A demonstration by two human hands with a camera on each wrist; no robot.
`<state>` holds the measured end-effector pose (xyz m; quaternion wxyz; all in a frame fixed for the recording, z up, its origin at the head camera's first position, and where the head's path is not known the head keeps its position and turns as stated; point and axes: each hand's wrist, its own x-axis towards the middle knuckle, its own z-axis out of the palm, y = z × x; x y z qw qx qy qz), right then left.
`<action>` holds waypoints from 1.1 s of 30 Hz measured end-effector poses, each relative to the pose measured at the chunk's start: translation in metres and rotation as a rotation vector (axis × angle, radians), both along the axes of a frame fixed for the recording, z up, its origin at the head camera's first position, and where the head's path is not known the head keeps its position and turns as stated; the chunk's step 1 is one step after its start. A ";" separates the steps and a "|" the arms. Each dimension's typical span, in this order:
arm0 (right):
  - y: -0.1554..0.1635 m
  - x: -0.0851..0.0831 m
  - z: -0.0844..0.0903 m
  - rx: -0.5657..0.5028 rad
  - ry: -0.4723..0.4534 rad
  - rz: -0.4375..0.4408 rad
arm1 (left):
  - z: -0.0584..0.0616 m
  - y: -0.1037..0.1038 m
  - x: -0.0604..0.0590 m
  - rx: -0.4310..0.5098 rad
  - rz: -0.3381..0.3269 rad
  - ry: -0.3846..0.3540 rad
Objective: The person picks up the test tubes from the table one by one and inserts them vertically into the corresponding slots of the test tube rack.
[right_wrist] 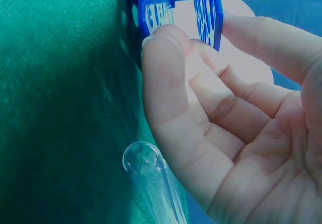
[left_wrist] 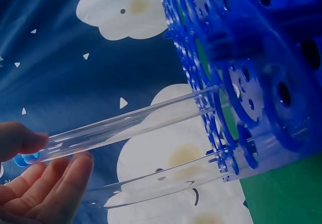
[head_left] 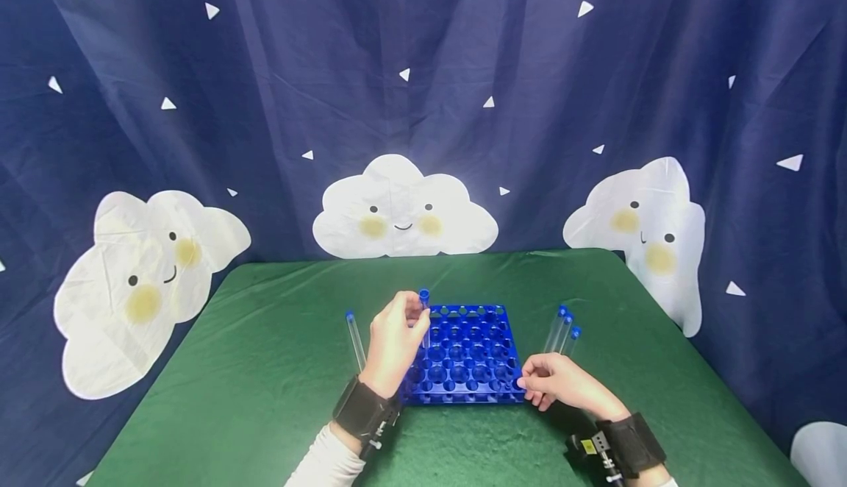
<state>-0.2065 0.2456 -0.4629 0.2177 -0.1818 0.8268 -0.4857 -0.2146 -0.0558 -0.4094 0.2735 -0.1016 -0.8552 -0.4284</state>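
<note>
A blue test tube rack [head_left: 466, 354] stands on the green table [head_left: 278, 369]. My left hand [head_left: 417, 319] pinches a clear tube with a blue cap [head_left: 424, 297] and holds it upright, with its lower end in a hole at the rack's far left corner. The left wrist view shows that tube [left_wrist: 126, 126] between thumb and fingers [left_wrist: 55, 183], entering the rack [left_wrist: 261, 58]. My right hand [head_left: 526, 384] grips the rack's near right corner. In the right wrist view its fingers [right_wrist: 166, 53] curl against the rack's corner [right_wrist: 156, 7].
One capped tube [head_left: 355, 340] lies on the cloth left of the rack. Three more tubes [head_left: 562, 329] lie to its right; the round end of one [right_wrist: 143, 161] shows beside my right hand. A dark blue curtain [head_left: 423, 104] with clouds hangs behind the table.
</note>
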 end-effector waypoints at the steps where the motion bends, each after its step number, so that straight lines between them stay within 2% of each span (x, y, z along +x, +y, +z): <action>1: 0.000 0.000 0.000 0.000 0.001 0.000 | -0.001 0.000 0.000 -0.011 0.006 -0.002; 7: 0.000 0.001 0.000 0.000 0.007 0.000 | -0.003 0.000 0.000 -0.059 0.037 -0.022; 17: 0.000 0.002 0.001 0.001 0.008 -0.001 | -0.006 0.001 0.000 -0.106 0.053 -0.035; 26: 0.000 0.002 0.002 0.016 0.018 0.002 | -0.006 0.001 0.000 -0.184 0.093 0.043; 33: 0.000 0.001 0.001 0.012 0.012 -0.002 | -0.002 0.000 0.005 -0.196 0.104 0.082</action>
